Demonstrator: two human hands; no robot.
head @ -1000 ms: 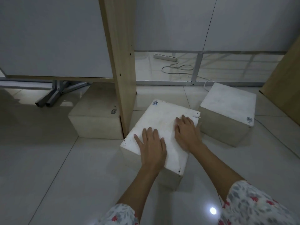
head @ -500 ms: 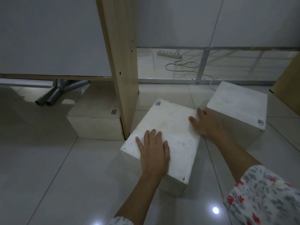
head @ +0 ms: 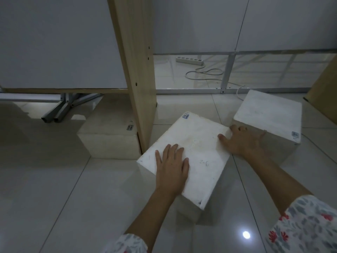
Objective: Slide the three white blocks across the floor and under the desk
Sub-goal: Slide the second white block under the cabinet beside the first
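Right hand (head: 243,141) now off block (head: 193,152)

middle white block (head: 193,152) turned at an angle on the tile floor (head: 54,189) | left hand (head: 172,170) flat on top | right hand (head: 244,141) on its right edge | right block (head: 268,115) just beside | left block (head: 107,132) past the wooden desk leg (head: 135,70)

1. We read a handwritten "2-6" on the top face of the middle white block (head: 193,152).
2. We see a small blue-edged sticker at that block's far corner, its print too small to read.
3. The left block (head: 109,132) and the right block (head: 269,115) each carry a like sticker, also unreadable.
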